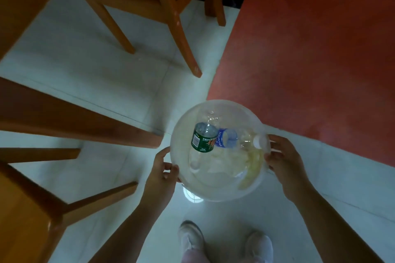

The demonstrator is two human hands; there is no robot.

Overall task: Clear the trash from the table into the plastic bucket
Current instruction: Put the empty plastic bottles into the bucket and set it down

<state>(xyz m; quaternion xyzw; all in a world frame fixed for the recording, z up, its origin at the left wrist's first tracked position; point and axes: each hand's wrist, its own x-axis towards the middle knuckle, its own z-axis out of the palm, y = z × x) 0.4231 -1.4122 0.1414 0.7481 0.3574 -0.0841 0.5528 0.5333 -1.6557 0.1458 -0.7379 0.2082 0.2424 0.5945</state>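
Note:
A clear plastic bucket is seen from above, over the white tiled floor. My left hand grips its left rim with curled fingers. My right hand grips the right rim the same way. Inside lie a plastic bottle with a green label, a plastic bottle with a blue label and white cap, and some pale crumpled trash at the bottom.
A table with a red top stands to the right. Wooden chairs stand at the back and left, their legs reaching toward the bucket. My two shoes are below on the floor.

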